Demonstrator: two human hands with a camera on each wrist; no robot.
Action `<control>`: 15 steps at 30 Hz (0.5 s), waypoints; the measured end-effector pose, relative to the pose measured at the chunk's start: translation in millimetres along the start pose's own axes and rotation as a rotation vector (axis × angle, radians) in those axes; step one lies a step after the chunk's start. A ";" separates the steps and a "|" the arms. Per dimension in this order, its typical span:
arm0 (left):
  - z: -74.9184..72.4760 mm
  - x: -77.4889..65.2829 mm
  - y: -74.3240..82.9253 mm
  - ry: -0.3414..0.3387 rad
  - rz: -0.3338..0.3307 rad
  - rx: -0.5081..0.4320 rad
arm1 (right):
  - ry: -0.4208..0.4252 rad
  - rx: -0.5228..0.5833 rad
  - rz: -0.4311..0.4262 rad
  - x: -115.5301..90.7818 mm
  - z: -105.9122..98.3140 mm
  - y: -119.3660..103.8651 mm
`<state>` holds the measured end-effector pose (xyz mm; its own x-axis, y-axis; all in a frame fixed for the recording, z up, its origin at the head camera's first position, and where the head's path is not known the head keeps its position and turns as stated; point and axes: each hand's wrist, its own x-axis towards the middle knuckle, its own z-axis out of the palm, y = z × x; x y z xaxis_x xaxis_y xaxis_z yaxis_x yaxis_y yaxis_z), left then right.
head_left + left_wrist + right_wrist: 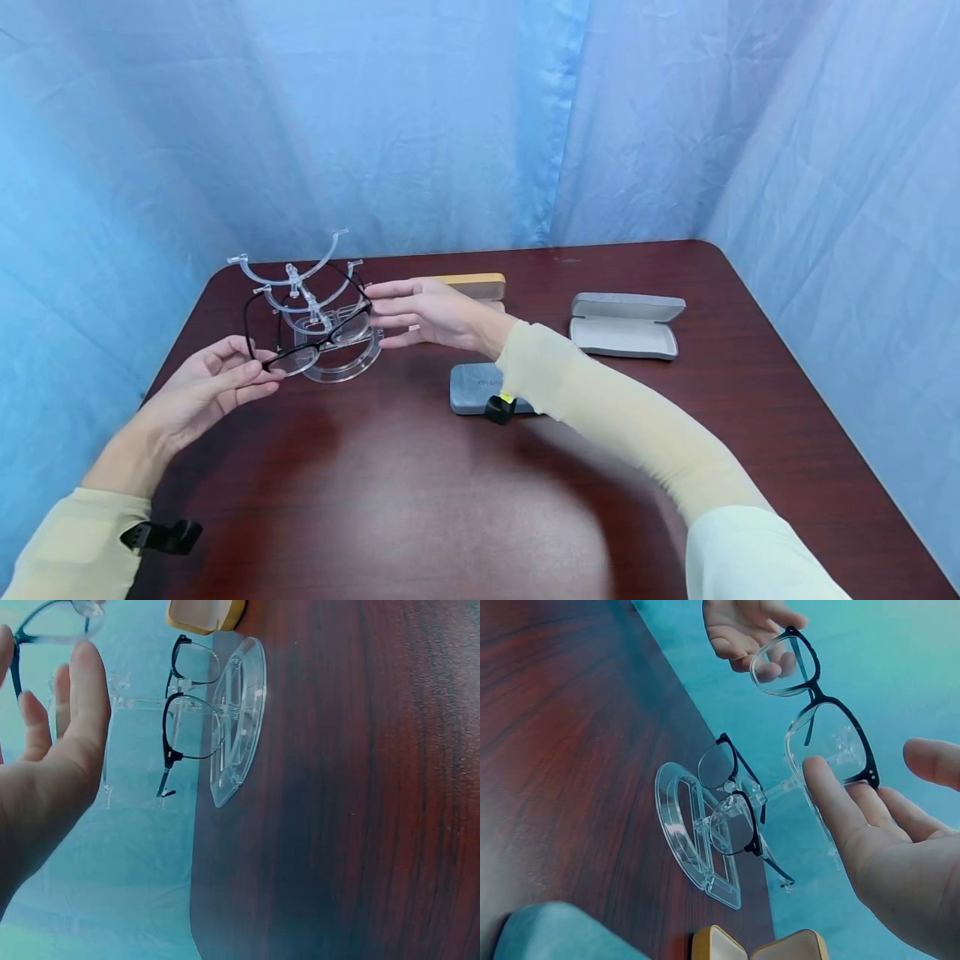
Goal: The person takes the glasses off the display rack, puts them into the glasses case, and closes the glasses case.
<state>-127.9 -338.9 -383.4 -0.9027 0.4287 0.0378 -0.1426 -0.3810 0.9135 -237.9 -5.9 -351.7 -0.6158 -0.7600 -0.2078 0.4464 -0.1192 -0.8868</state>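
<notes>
In the head view, a pair of eyeglasses point(327, 340) with a black upper rim and clear lower rim is held in front of a clear acrylic glasses stand point(341, 371). My left hand point(213, 387) pinches its left end near the hinge, thumb against the frame. At the other end, my right hand point(431, 315) reaches out with nearly straight fingers touching the frame. The right wrist view shows the right thumb point(934, 761) apart from the frame, and a fingertip over the lens. A second pair of eyeglasses point(751, 844) sits on the stand's lower holder.
Behind my right hand lies an open yellow glasses case point(491, 285). An open grey case point(626, 337) stands farther right. A closed blue-grey case point(472, 390) lies below my right forearm on the dark wooden table point(420, 500). Blue curtains point(405, 125) surround the table.
</notes>
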 end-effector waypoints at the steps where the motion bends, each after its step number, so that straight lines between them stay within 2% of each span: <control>1: 0.0 0.1 -1.3 -0.011 -0.004 0.035 | -0.011 -0.009 -0.003 -3.9 -0.5 -0.2; 8: 4.6 4.1 -9.2 -0.022 -0.075 0.227 | -0.046 -0.043 -0.002 -29.9 -6.7 -0.1; 11: 9.1 6.1 -14.1 -0.016 -0.101 0.286 | -0.028 -0.044 0.009 -40.9 -10.7 1.5; 15: 14.5 10.7 -24.1 -0.047 -0.118 0.325 | -0.022 -0.063 0.000 -57.5 -18.0 4.8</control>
<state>-128.2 -313.3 -399.1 -0.8670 0.4942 -0.0641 -0.1015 -0.0492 0.9936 -212.0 48.8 -351.4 -0.6012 -0.7737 -0.1998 0.4045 -0.0790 -0.9111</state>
